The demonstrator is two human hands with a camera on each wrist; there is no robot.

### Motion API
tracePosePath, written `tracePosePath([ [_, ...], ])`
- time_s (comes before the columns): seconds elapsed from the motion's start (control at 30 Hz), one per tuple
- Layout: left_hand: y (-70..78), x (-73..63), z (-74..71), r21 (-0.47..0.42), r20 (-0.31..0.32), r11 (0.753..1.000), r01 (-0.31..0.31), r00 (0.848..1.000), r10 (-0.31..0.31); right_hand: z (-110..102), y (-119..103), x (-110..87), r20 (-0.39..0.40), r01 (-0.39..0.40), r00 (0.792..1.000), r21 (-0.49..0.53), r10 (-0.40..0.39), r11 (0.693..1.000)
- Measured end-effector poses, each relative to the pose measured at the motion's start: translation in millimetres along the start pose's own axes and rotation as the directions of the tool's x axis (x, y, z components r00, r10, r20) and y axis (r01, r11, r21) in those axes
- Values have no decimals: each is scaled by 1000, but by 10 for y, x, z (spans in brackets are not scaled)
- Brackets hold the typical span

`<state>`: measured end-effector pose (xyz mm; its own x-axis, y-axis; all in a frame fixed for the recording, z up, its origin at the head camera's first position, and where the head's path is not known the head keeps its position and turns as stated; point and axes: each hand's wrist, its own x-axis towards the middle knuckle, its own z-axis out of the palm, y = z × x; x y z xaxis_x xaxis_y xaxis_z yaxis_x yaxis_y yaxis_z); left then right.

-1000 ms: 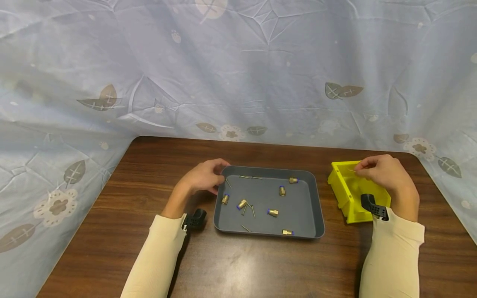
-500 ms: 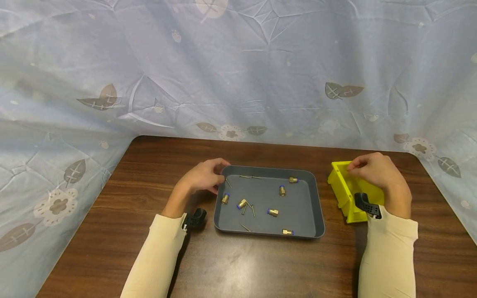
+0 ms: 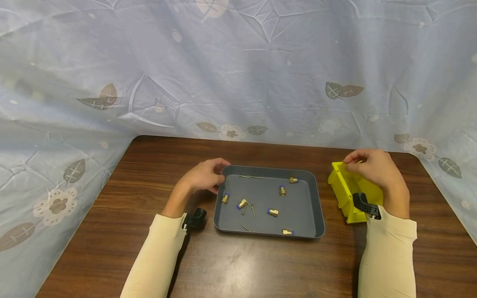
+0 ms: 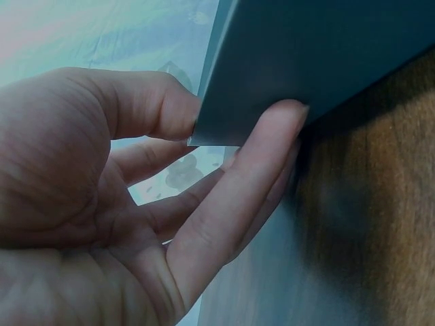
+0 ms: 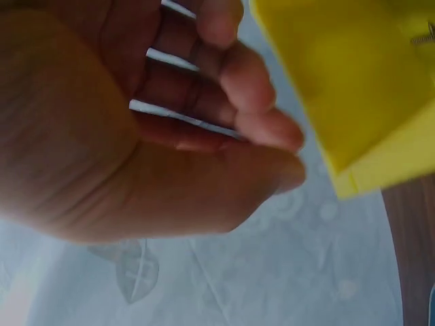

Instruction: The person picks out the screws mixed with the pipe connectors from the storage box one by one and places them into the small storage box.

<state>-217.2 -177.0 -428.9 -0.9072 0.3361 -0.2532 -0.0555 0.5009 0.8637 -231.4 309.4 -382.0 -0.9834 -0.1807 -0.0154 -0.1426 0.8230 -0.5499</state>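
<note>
My left hand [image 3: 201, 177] grips the left rim of a shallow grey tray [image 3: 299, 215], thumb at the rim and fingers against the outer wall, as the left wrist view shows. Scattered in the tray lie several brass pneumatic fittings [image 3: 273, 212] with blue collars and several thin screws [image 3: 253, 211]. Over the yellow bin [image 3: 342, 194] hovers my right hand [image 3: 375, 169], fingers loosely bent. Nothing shows between thumb and fingertips in the right wrist view, where a screw [image 5: 423, 39] is visible inside the bin. The hand and forearm hide part of the bin.
Tray and bin stand on a dark wood-grain table [image 3: 231, 269], a narrow strip of tabletop between them. A pale patterned curtain [image 3: 238, 82] hangs behind the table and at its sides. Black camera mounts [image 3: 367, 205] sit at both wrists.
My right hand has moved left and away from me over the bin. The thin screw it pinched a second ago no longer shows in its fingers. The left hand and tray have stayed put.
</note>
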Motion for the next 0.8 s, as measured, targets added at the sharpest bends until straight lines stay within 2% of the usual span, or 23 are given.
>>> tracePosePath([
  [0.2, -2, 13, 2, 9, -2, 1000, 2, 1000, -2, 65, -157, 29, -77, 89, 994, 85, -83, 992],
  [0.43, 0, 9, 2, 11, -7, 1000, 9, 1000, -9, 185, -344, 86, -127, 233, 968, 139, -216, 962],
  [0.63, -4, 4, 2, -4, -7, 1000, 13, 1000, -13, 309, -470, 154, -118, 321, 946, 197, -303, 926],
  [0.8, 1, -3, 2, -8, -3, 1000, 13, 1000, -13, 400, -557, 208, -71, 372, 928, 239, -366, 897],
])
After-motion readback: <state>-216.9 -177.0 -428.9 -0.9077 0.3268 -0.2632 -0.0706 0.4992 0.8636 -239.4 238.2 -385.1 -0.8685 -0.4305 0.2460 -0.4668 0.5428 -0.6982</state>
